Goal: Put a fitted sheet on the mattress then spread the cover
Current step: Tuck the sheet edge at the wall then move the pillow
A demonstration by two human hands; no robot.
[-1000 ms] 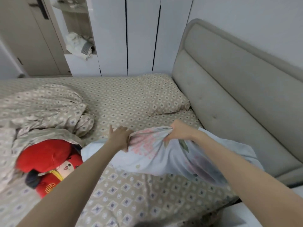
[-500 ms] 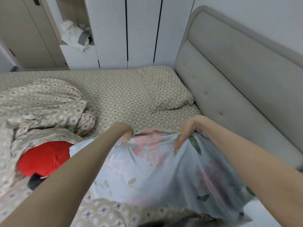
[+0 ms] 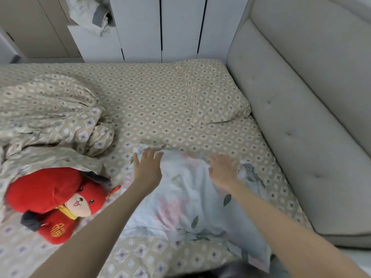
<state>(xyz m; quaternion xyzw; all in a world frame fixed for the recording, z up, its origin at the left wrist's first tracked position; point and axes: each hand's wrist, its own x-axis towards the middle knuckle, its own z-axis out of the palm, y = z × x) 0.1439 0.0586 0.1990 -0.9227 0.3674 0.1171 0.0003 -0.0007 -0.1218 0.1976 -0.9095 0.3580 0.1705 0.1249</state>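
Bed, seen from its near side.

- Sheet: beige with a diamond print, lying fairly flat over the mattress from the far edge to the near edge. Its corners are hidden, so whether it is tucked cannot be told.
- Cover: same print, bunched in a heap on the left part of the bed, on top of the sheet, not spread.
- Floral pillow: pale blue with pink flowers and green leaves. It lies on the sheet at near centre, lengthwise toward the viewer, and its near right corner reaches the bed's near edge.
- Left hand: released, fingers straight and spread, palm down on the far left part of the floral pillow.
- Right hand: released, fingers spread, palm down on the far right part of the same pillow. It is slightly blurred. Neither hand grasps anything.
- Beige pillow: matching print, at the far right corner, against the headboard.
- Plush: red, with a face and a gold emblem, lying on its side at near left. The cover's edge overlaps its top.
- Headboard: grey, padded and tufted, along the right side.
- Wardrobe: white doors behind the bed's far edge.
- Cloth: crumpled, white and grey, in an open niche at upper left.
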